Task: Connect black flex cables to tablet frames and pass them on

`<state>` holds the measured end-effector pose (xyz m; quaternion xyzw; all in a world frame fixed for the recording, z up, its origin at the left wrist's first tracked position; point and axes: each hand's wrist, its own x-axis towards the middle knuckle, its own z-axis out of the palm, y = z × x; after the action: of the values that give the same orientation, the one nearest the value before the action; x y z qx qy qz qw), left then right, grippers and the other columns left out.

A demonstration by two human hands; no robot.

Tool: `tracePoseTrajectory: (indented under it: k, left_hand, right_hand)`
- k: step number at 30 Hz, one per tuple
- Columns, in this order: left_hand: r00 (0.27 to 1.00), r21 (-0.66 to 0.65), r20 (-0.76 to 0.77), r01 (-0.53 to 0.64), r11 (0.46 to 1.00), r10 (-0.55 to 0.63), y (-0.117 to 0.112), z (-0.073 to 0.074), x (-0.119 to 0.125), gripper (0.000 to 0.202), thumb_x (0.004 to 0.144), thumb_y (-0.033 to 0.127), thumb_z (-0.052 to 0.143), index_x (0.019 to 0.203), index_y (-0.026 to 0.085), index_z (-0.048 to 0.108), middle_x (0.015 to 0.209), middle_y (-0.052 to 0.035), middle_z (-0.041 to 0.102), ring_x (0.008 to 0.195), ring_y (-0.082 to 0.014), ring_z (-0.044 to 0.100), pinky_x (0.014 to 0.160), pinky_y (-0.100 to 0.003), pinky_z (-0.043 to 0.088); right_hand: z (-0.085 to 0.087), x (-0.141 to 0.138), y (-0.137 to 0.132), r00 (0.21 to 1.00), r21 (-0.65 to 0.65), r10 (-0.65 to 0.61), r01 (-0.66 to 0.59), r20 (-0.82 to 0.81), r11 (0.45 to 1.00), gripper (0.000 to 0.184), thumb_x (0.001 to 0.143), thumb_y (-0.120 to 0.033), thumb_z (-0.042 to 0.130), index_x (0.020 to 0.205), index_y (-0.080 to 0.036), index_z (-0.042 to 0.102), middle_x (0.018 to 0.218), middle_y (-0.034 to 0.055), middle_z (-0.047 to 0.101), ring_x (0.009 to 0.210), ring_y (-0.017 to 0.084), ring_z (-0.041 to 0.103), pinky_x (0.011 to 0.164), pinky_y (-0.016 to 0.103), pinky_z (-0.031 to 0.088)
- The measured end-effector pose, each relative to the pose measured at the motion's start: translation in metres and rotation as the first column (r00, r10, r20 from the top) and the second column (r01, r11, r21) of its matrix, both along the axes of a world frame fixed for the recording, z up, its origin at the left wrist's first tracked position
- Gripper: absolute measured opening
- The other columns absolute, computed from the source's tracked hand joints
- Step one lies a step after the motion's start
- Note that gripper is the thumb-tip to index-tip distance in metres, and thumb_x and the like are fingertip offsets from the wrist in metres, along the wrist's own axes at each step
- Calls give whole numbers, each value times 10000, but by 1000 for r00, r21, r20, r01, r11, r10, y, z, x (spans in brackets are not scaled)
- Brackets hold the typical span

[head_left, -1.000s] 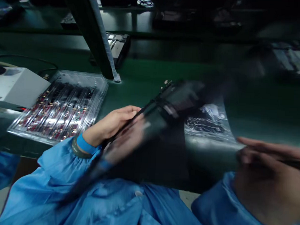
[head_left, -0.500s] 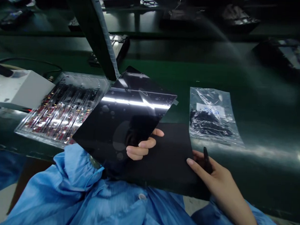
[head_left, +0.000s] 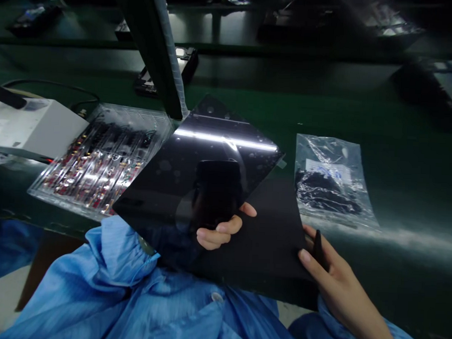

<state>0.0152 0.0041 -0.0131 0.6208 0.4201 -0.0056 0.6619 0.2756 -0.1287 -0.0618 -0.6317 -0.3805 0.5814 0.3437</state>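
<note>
A glossy black screen panel with bubbles under its film is tilted in front of me, a small clear tab at its right corner. My left hand grips it from beneath, fingertips curled over the near right edge; the palm is hidden behind it. Below lies a matte black sheet, partly covered by the panel. At the sheet's right edge is my right hand, thumb against that edge. A slim black tool sticks up between its thumb and index finger; its exact kind I cannot make out.
A clear plastic tray of small electronic parts stands left, beside a white box-shaped device. A clear bag of black pieces lies right on the green bench. A dark post rises behind the panel.
The whole view has shifted slightly, so most things sit a little further right. The panel's tilt has changed a little, and a dark reflection shows larger on it. Both hands keep their holds.
</note>
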Motion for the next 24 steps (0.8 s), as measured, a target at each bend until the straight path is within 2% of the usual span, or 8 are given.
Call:
tracePoseTrajectory:
  k: [3,5,7,8,9,14,19,24]
  left_hand:
    - [994,-307,107,39,951,-6,-6,0,-6,498,927,502,181,916,285,629,395,20,407,286,-138,289,407,-343,305]
    - [972,-593,213,52,804,94,-8,-1,-7,479,928,478,165,982,307,609,423,28,403,287,-127,247,394,-323,240]
    - [952,-793,270,134,594,146,-6,-4,-7,483,905,512,233,767,262,623,379,8,389,291,-130,246,389,-311,182]
    - [951,-835,282,177,521,129,-4,-7,-6,513,887,539,272,616,236,586,340,-11,372,291,-136,254,386,-309,166]
    - [955,-845,283,205,493,88,-3,-9,-5,551,874,561,294,505,226,527,305,-28,352,290,-144,262,382,-309,160]
    - [950,-857,290,205,472,115,0,-10,-4,567,895,546,322,469,213,494,325,-27,389,279,-139,285,374,-301,146]
    - [897,-848,304,101,519,322,-8,6,-6,453,937,391,184,824,251,599,439,38,455,259,-91,273,405,-268,152]
    - [891,-816,338,116,567,304,-10,7,-4,473,946,338,143,998,231,601,434,49,444,228,-86,278,382,-254,175]
  right_hand:
    - [-1,0,-1,1000,3,26,-26,13,1000,647,807,-496,657,1390,-318,439,1385,85,531,1246,283,521,992,403,472]
    - [0,-2,-1,999,-2,43,-43,23,999,689,801,-501,661,1415,-322,404,1424,86,489,1269,296,496,995,430,469]
    - [3,-4,0,998,-7,55,-55,26,998,722,793,-513,664,1429,-320,381,1442,92,466,1266,311,496,979,449,483]
    - [3,-4,0,998,-11,60,-59,25,998,733,792,-518,662,1435,-319,372,1447,95,459,1265,314,497,973,450,488]
    - [3,-5,1,998,-12,62,-61,24,998,740,793,-522,658,1440,-316,363,1452,97,452,1268,314,493,974,445,488]
    - [1,-6,1,997,-17,78,-78,6,997,738,817,-519,631,1456,-319,322,1458,96,440,1293,304,465,1012,452,452]
    - [0,-6,1,998,-1,69,-69,3,998,745,808,-502,651,1451,-291,340,1439,115,461,1274,315,483,990,460,472]
    - [4,-10,2,998,35,45,-46,42,998,699,796,-510,662,1416,-312,406,1386,97,522,1205,299,549,925,412,524]
